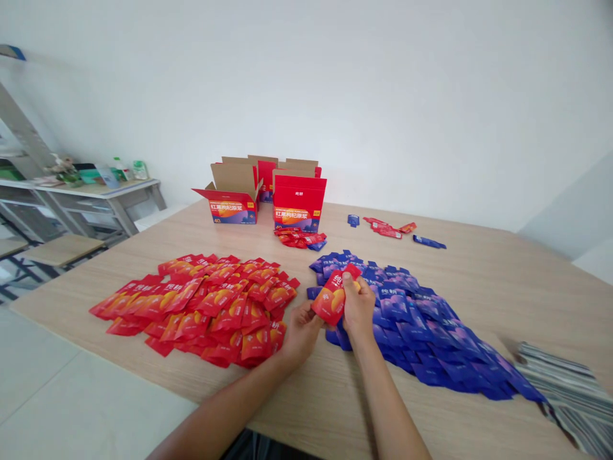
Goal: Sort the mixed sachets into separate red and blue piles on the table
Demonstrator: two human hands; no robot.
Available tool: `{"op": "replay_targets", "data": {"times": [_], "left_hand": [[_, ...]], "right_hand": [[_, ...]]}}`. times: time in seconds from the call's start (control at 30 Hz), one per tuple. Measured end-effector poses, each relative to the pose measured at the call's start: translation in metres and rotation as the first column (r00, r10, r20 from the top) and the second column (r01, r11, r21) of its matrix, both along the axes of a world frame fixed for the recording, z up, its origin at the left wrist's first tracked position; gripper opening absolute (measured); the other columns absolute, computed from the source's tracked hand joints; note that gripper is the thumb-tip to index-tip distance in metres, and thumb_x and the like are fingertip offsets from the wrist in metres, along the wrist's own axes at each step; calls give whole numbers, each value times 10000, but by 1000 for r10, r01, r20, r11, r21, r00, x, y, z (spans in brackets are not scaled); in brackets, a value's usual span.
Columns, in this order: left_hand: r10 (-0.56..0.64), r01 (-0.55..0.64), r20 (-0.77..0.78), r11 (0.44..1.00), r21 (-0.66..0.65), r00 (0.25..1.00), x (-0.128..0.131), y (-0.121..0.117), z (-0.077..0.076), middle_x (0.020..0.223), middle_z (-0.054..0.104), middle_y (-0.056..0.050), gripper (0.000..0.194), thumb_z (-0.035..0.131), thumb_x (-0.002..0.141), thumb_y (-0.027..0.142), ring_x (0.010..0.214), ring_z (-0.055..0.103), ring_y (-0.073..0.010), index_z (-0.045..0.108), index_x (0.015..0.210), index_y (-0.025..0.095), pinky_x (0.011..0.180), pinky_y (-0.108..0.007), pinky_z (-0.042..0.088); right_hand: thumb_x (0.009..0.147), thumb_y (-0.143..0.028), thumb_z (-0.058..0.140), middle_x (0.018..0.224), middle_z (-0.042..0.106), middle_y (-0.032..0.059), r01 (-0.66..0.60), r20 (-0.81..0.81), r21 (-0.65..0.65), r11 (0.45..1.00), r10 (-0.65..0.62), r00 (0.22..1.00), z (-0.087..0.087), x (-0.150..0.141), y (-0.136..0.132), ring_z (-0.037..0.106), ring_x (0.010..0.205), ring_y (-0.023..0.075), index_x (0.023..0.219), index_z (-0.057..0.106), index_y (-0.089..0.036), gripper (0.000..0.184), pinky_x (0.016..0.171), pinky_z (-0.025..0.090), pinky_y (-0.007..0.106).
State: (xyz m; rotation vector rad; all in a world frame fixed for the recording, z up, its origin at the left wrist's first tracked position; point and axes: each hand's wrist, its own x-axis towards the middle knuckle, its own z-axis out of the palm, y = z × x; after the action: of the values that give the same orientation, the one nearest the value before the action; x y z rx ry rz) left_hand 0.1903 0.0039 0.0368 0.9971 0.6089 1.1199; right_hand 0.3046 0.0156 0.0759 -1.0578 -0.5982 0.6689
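Both my hands hold a small stack of red sachets [332, 295] just above the wooden table [502, 281]. My left hand [301, 332] grips the stack's lower edge, fingers curled under it. My right hand [358, 306] pinches its right side near the top. To the left of my hands lies a broad pile of red sachets [205, 303]. To the right, a pile of blue sachets [421, 322] stretches toward the near right corner.
Two open red-and-blue cartons [233, 195] [298, 201] stand at the back of the table, with a few sachets [301, 238] in front. Loose sachets [390, 229] lie farther right. A stack of striped sheets [569, 390] sits at the right edge. A desk [96, 195] stands left.
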Motion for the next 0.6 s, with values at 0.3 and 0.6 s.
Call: {"op": "replay_targets", "data": {"times": [0.3, 0.6], "left_hand": [[-131, 130, 99, 991, 15, 986, -3, 1, 7, 709, 650, -6, 604, 941, 612, 534, 591, 605, -136, 605, 929, 146, 611, -274, 524], [31, -32, 18, 997, 68, 999, -4, 0, 4, 546, 519, 51, 483, 870, 646, 477, 451, 467, -76, 487, 698, 186, 447, -215, 392]], "right_hand": [[688, -821, 745, 522, 545, -77, -53, 15, -70, 996, 55, 998, 3, -17, -10, 489, 418, 111, 723, 519, -239, 625, 425, 434, 256], [675, -804, 766, 553, 531, -64, 6, 168, -44, 999, 2, 986, -2, -18, -7, 441, 474, 108, 679, 524, -233, 619, 436, 380, 254]]}}
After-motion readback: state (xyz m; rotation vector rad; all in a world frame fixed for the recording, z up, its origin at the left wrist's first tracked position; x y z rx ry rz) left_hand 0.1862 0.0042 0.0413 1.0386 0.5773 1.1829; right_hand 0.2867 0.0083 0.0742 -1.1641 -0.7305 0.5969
